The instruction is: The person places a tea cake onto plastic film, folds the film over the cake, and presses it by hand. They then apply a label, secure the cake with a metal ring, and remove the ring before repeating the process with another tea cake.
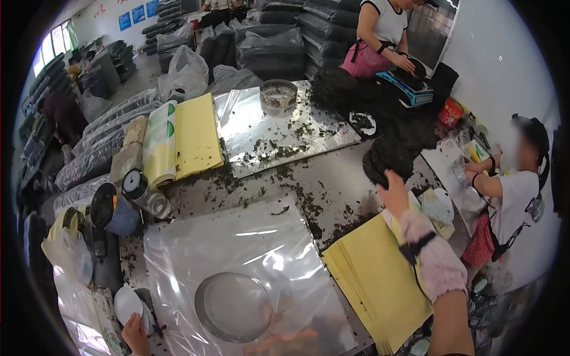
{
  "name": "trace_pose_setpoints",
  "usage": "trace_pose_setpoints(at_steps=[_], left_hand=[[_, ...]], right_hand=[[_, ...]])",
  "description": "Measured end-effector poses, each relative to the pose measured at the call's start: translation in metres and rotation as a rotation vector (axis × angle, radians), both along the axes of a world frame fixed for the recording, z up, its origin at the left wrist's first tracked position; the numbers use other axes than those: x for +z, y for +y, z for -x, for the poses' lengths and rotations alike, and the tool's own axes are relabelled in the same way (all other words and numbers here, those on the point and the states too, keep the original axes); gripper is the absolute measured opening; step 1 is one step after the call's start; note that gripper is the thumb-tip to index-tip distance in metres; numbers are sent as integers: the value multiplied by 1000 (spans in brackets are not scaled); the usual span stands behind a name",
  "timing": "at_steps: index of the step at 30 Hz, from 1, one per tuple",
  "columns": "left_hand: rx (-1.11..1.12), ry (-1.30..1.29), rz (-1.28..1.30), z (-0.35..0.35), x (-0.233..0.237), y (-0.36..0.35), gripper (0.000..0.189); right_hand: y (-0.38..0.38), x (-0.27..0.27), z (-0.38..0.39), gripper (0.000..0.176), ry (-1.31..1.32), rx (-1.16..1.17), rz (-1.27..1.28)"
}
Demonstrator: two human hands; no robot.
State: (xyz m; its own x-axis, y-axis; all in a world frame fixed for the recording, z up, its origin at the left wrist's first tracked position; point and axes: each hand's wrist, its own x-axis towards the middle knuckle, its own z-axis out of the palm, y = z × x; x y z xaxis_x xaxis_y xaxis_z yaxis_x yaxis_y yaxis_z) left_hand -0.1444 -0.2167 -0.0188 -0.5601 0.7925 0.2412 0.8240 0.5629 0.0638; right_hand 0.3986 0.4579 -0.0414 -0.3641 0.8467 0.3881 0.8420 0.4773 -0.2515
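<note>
At the lower left, my left hand [136, 337] has its fingers closed on the edge of a thin white disc [127, 304], one of a few round white pieces there. My right hand [396, 199] reaches forward over the table, fingers apart, with its fingertips at the near edge of a stack of black round sheets [386, 160] that look like dried seaweed. Below that arm lies a stack of yellow sheets [380, 279]. In front of me a metal ring [203, 317] rests on a clear plastic sheet [172, 255].
A second ring [279, 95] sits on a shiny metal-looking sheet [249, 154] strewn with dark flakes. A glass jar [157, 204] and blue mug [124, 216] stand left. One co-worker [380, 29] handles black material on a scale [409, 89]; another [513, 190] works at right.
</note>
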Motion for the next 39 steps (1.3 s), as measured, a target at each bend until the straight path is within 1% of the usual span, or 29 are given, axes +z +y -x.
trace_pose_setpoints(at_steps=[1, 2, 4, 5, 7, 8, 10, 12, 13, 14, 16, 17, 18, 19, 20, 21, 22, 23, 24, 26, 28, 29, 30, 32, 33, 35, 36, 38, 39], left_hand=[[46, -21, 13, 2, -1, 0, 23], [92, -40, 26, 4, -1, 1, 21], [194, -113, -38, -3, 1, 5, 19], [240, -150, -66, -6, 4, 10, 18], [263, -177, -119, -14, 14, 20, 17], [277, -194, -148, -17, 17, 23, 16], [252, -204, -125, -14, 19, 26, 15], [213, -220, -149, -10, 16, 17, 14], [186, -235, -191, -3, 6, 11, 14], [161, -248, -237, 3, -2, 5, 13], [82, -166, -257, 12, -13, 2, 11], [40, -121, -292, 11, -17, 0, 10], [166, -243, -210, 3, -4, 5, 12], [287, -358, -270, -6, 0, 12, 14], [91, -213, -498, -32, 16, 41, 16], [-18, -151, -531, -59, 32, 67, 19], [-193, -53, -445, -89, 51, 93, 24], [-394, -80, -435, -115, 54, 114, 25], [-617, -194, -492, -129, 41, 134, 25], [-715, -238, -212, -164, 27, 170, 31], [-670, -312, -265, -175, 30, 165, 37], [-657, -343, -288, -174, 35, 163, 40], [-690, -292, -375, -171, 46, 159, 42], [-736, -216, -538, -165, 71, 146, 45], [-651, -157, -401, -162, 79, 147, 61], [-441, -291, -261, -156, 45, 156, 75], [-337, -344, -205, -148, 33, 163, 82], [-368, -324, -153, -131, 40, 175, 104], [-383, -342, -108, -131, 41, 175, 116]], right_hand=[[47, -12, -9, 66, -87, -110, -90], [83, -21, -18, 77, -155, -231, 19], [96, -39, 6, 87, -293, -424, 171], [74, -32, 38, 93, -386, -429, 157], [12, -16, 86, 92, -436, -256, 173], [-24, 13, 105, 90, -396, -160, 275], [-52, 27, 112, 90, -161, -84, 220], [-43, 15, 104, 92, -126, -216, -48], [-31, -8, 99, 95, -116, -289, -7], [-32, -21, 100, 95, -17, -281, 78], [-38, -36, 110, 94, 186, -251, 240], [-41, -36, 110, 91, 280, -210, 147], [-44, -37, 112, 86, 303, -274, 24], [-51, -22, 114, 84, 420, -238, 23], [-62, 1, 116, 82, 544, -213, 28], [-74, 16, 116, 80, 611, -187, 20], [-80, 29, 116, 79, 677, -160, 5], [-85, 31, 114, 80, 839, -66, 144], [-97, 30, 119, 82, 898, -8, 210], [-136, 25, 136, 85, 1012, 106, 340], [-196, 36, 156, 88, 951, 250, 486], [-224, 46, 166, 86, 956, 308, 620], [-252, 55, 176, 84, 959, 355, 763], [-298, 68, 197, 85, 827, 408, 872], [-313, 56, 208, 85, 781, 450, 817], [-338, 42, 223, 88, 637, 492, 735], [-341, 45, 224, 91, 450, 523, 539], [-341, 66, 216, 97, 86, 542, 133], [-332, 91, 216, 117, -12, 592, -45]])
